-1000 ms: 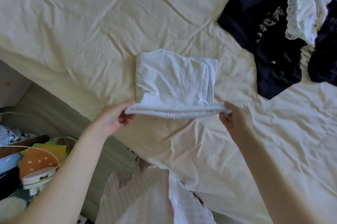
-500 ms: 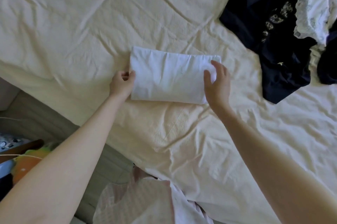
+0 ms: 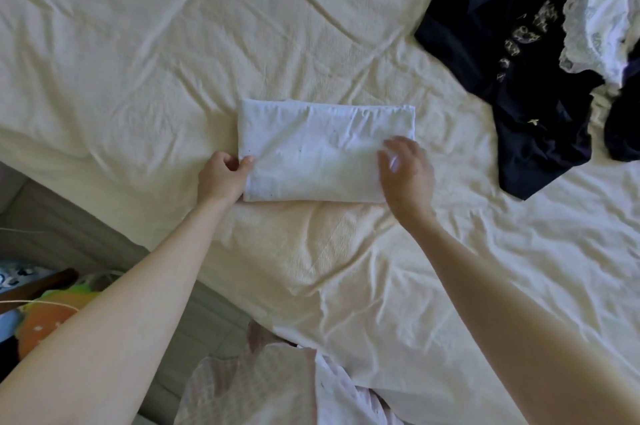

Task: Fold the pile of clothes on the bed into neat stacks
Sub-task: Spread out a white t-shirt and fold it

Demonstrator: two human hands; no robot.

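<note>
White cotton, folded into a flat oblong, lies on the cream bed sheet (image 3: 138,44) near the middle of the head view: the white garment (image 3: 322,151) has its long axis running left to right across the person's front. The left hand (image 3: 221,179) sits at its left short edge, thumb on top of the cloth and fingers curled at the edge, pinching that corner. The right hand (image 3: 407,172) lies over the right end, fingers loosely spread and a little blurred, resting on or just above the fabric; I cannot tell if they press it. Both hands are about equally near, one at each end, so a last fold would likely bring one end over the other along that long axis, or the two would lift it away as it is. Well apart, up to the right, the unfolded pile waits: a dark top (image 3: 512,71) with a lacy white piece (image 3: 595,9) over its far side.
</note>
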